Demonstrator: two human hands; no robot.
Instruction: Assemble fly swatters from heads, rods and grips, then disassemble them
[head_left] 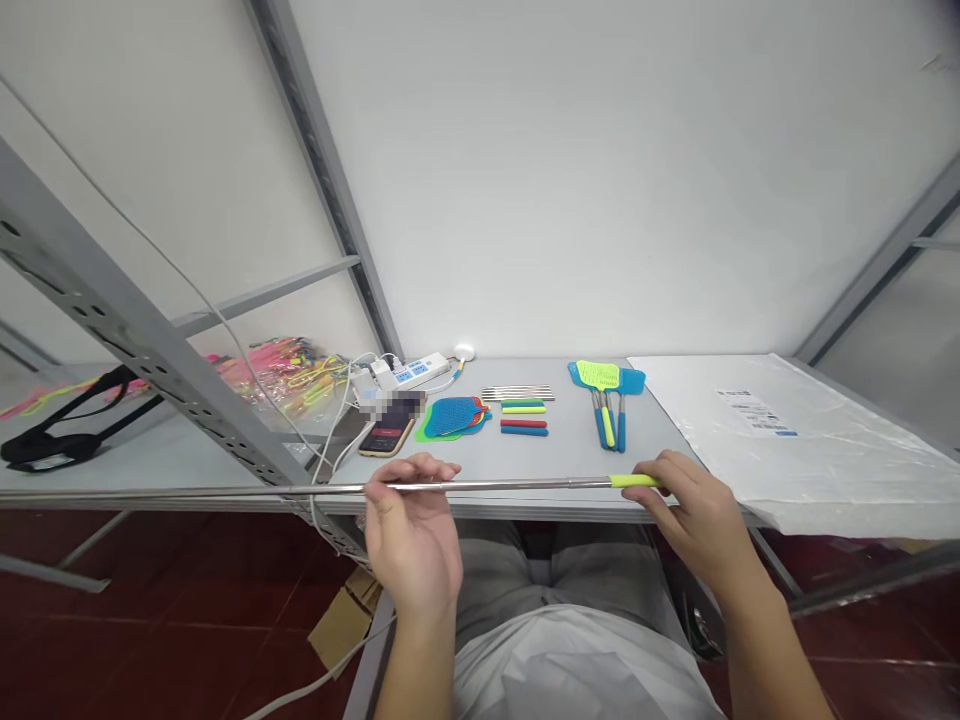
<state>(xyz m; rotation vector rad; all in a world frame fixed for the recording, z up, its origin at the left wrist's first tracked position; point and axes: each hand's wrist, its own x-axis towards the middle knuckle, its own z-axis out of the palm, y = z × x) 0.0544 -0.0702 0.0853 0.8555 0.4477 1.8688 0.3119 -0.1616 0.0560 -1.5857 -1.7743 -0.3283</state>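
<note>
1. Head view: a telescopic metal rod [517,485], drawn out long, runs level across the person's front, above the near edge of the counter [480,462], and leaves sight at the far left. Its right end sits in a yellow-green grip [624,481].
2. I see the right hand [697,510] pinching that grip, thumb below and fingers curled over, closed on its outer end.
3. On the left hand [414,540] the palm is turned up; thumb and fingers are loosely bent, with the rod held between them.
4. Beyond the rod, near the middle, lie four loose grips [523,423] in green, yellow-green, red and blue, with a row of short metal rods [517,393] just behind.
5. Left of these is a pile of fly-swatter heads [454,414], blue on top, green and red showing underneath.
6. To the right rest several assembled fly swatters [606,376], heads overlapping, handles towards the person.
7. Farther left are a smartphone [390,430] and a power strip [421,371] with plugs in it.
8. Past the metal upright lie pink and yellow bagged items [300,375] and a black strap [82,440].
9. White plastic packaging [750,440] covers the right side.
</note>
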